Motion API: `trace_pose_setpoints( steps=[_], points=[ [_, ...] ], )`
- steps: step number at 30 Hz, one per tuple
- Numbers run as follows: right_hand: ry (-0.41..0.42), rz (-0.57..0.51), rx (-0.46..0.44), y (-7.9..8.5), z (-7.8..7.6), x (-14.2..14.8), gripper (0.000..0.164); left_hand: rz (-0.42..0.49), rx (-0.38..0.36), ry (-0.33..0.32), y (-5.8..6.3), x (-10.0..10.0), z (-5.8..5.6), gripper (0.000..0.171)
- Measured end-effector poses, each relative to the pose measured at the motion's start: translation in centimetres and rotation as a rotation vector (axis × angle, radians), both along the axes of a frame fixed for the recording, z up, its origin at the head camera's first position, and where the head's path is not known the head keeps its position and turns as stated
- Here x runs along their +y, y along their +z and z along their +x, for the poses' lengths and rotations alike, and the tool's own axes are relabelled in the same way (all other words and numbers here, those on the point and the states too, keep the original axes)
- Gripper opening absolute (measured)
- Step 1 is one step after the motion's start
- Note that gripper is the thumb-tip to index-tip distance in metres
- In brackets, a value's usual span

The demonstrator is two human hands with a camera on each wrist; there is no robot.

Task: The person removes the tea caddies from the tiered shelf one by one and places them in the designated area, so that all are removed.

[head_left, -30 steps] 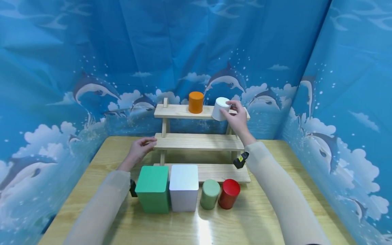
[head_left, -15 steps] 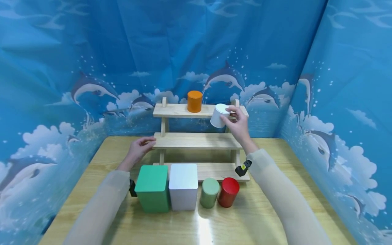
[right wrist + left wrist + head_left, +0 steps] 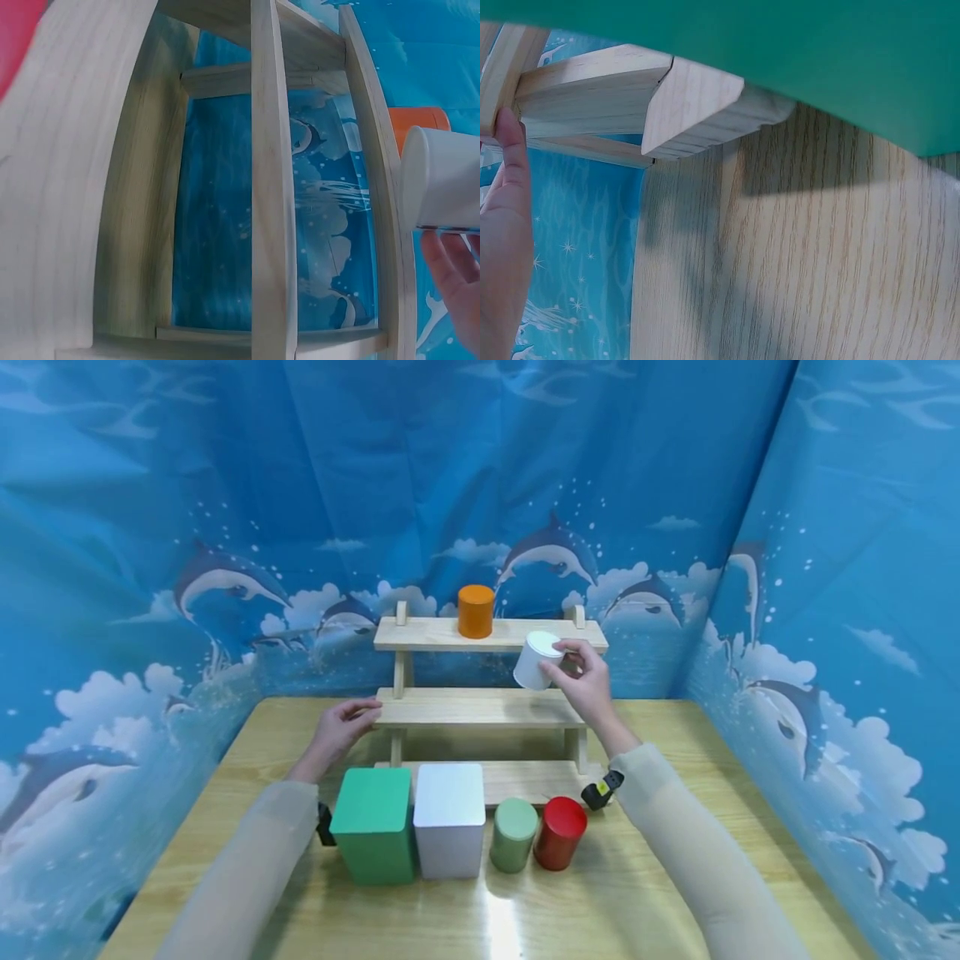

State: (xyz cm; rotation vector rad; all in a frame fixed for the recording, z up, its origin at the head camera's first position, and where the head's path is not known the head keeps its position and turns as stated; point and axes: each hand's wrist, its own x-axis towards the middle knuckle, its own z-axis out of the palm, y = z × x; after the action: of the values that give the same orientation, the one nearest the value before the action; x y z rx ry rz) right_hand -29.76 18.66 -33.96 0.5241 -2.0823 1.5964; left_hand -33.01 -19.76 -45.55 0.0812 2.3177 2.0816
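My right hand (image 3: 583, 681) pinches a white cylinder (image 3: 535, 662) between thumb and fingers. Slightly tilted, the cylinder hangs in front of the top shelf and above the middle shelf of a three-tier wooden display stand (image 3: 480, 706). The right wrist view has the white cylinder (image 3: 450, 180) at its right edge, with fingertips (image 3: 442, 259) at its side. At the left end of the middle shelf, my left hand (image 3: 341, 728) holds the board's end with thumb and fingers; its thumb (image 3: 511, 139) presses the wood in the left wrist view. An orange cylinder (image 3: 476, 612) stands upright on the top shelf.
In front of the stand, a green block (image 3: 375, 835), a white block (image 3: 450, 827), a pale green cylinder (image 3: 513, 837) and a red cylinder (image 3: 559, 835) form a row on the wooden table (image 3: 420, 922). A blue dolphin-print curtain (image 3: 450, 460) surrounds the back and sides.
My right hand has lowered the white cylinder from the top shelf's height to a spot before its front edge, nearer the middle shelf. The left hand stays at the middle shelf's end.
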Motion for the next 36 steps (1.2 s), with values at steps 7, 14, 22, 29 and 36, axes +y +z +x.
trace_pose_setpoints(
  steps=[7,14,22,29,36],
  points=[
    [0.003,0.077,0.022,-0.2,1.5,1.0,0.029,0.020,-0.002,0.008,-0.6,0.0,-0.4,0.047],
    [0.010,0.096,0.018,-0.7,3.0,2.2,0.030,0.021,0.029,-0.001,-0.7,-0.1,-0.2,0.052],
    [0.026,0.103,0.057,-1.4,4.4,3.6,0.029,0.008,0.025,0.003,-0.6,-0.3,-0.1,0.050],
    [0.016,0.091,0.071,-2.2,5.7,4.9,0.029,0.010,0.011,-0.006,-0.4,-0.2,-0.2,0.050],
    [-0.007,0.060,0.062,-4.4,6.2,7.0,0.032,0.028,0.024,-0.009,-0.6,-0.2,0.0,0.052]
  ],
)
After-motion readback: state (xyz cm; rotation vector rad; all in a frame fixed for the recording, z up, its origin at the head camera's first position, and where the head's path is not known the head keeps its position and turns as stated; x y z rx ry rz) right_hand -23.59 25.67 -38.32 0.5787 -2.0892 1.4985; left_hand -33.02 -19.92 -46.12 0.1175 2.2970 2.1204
